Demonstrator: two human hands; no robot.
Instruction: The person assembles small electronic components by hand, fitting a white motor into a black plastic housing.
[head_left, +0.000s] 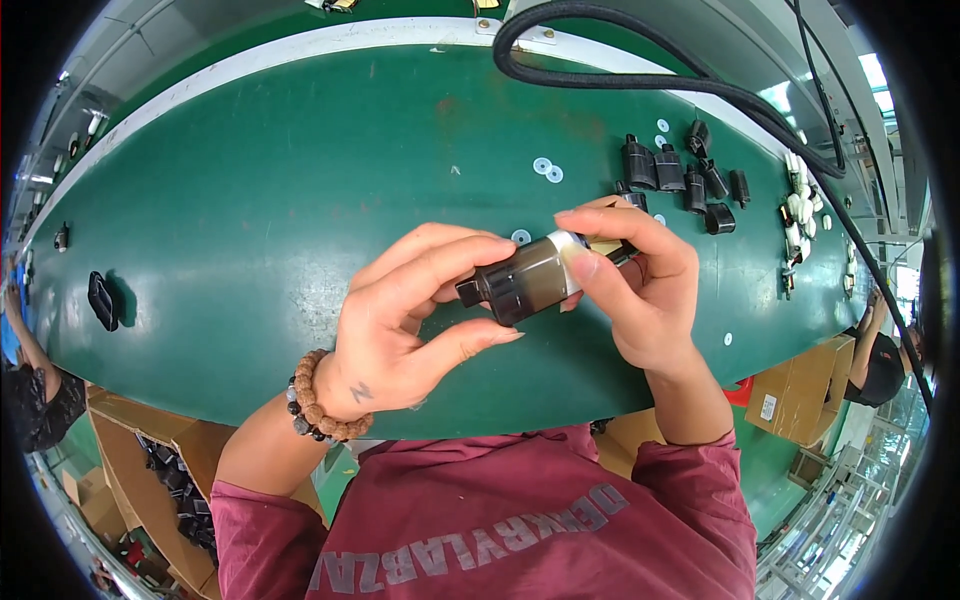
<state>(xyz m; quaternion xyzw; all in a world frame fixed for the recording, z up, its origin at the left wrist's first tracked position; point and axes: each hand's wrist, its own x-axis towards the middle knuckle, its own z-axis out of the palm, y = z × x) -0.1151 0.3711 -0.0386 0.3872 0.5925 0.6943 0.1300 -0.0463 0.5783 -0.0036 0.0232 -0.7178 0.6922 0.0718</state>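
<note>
A smoky, see-through vape pod (pixel 528 282) with a black mouthpiece is held tilted in front of me, between both hands. My left hand (pixel 385 320) closes around its mouthpiece end, fingers above and thumb below. At its other end, my right hand (pixel 645 285) pinches a white band (pixel 568 250) between thumb and fingers. A yellowish and dark part shows among the right fingers, mostly hidden by them. One small translucent disc (pixel 521 237) lies just beyond the pod on the green table (pixel 250 210).
Several black pods (pixel 668 168) stand and lie at the far right, near white-ended parts (pixel 798 210). Two discs (pixel 542 165) lie ahead. A black piece (pixel 103 301) sits at left. A thick black cable (pixel 620 82) loops overhead. Cardboard boxes (pixel 795 390) flank me; other people work at both sides.
</note>
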